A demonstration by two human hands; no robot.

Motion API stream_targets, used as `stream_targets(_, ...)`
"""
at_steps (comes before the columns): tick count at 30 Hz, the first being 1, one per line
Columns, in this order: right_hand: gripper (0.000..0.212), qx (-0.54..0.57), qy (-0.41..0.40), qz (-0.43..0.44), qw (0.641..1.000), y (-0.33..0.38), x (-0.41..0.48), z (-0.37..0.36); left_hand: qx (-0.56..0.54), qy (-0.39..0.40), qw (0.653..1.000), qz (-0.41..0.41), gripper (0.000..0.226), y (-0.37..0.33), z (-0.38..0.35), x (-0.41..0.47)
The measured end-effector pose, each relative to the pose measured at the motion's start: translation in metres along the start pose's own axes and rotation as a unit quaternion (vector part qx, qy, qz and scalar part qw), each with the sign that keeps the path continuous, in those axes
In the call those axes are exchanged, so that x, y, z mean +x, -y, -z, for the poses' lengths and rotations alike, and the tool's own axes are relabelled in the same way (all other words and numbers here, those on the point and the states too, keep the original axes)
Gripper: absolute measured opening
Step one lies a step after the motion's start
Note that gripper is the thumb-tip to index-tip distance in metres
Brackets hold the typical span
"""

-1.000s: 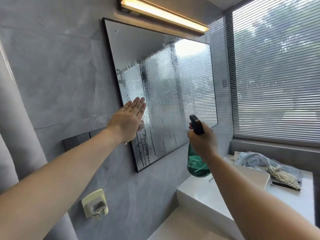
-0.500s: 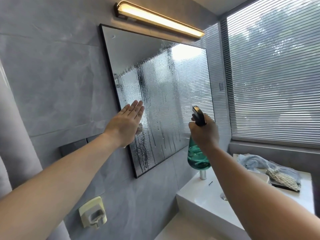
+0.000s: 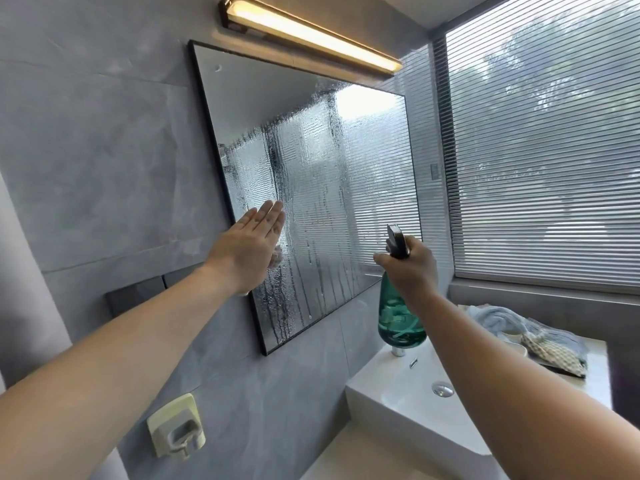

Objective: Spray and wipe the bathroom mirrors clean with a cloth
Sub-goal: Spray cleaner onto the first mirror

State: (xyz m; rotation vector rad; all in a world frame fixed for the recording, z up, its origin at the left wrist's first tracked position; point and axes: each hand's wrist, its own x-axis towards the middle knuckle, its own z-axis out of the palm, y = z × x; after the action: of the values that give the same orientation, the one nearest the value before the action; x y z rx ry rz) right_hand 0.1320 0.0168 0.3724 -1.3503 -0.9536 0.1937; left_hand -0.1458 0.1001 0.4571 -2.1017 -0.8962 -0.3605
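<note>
A black-framed mirror (image 3: 332,174) hangs on the grey wall, its lower part covered in spray droplets and runs. My left hand (image 3: 251,249) lies flat on the mirror's lower left area, pressing a small pale cloth (image 3: 277,254) whose edge peeks out under the palm. My right hand (image 3: 410,268) grips a green spray bottle (image 3: 398,320) with a black nozzle, held upright in front of the mirror's lower right corner, clear of the glass.
A white basin (image 3: 398,386) with a chrome tap and drain sits below the bottle. Crumpled cloths (image 3: 530,337) lie on the counter at right. A lit lamp bar (image 3: 311,36) hangs above the mirror. Window blinds (image 3: 543,150) fill the right. A cream wall holder (image 3: 176,429) sits low left.
My view has tilted down and shifted, so the basin shows more. The left hand stays flat on the cloth at the mirror's left; the right hand with the bottle has barely moved.
</note>
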Motion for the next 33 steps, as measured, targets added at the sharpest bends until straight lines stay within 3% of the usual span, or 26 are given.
stream_targets(8,0.009,-0.082,-0.006,0.006,0.997,-0.004,-0.005,0.006,0.014,0.009,1.000,-0.001,0.073,-0.007,0.004,0.003)
stream_targets(18,0.012,-0.107,0.001,0.000,0.994,-0.011,0.002,0.004,0.010,0.003,1.000,0.004,0.069,-0.008,-0.002,0.012)
stream_targets(33,0.013,-0.139,0.026,-0.082,0.987,-0.049,0.001,-0.005,0.010,0.009,1.000,-0.001,0.070,-0.017,-0.011,0.019)
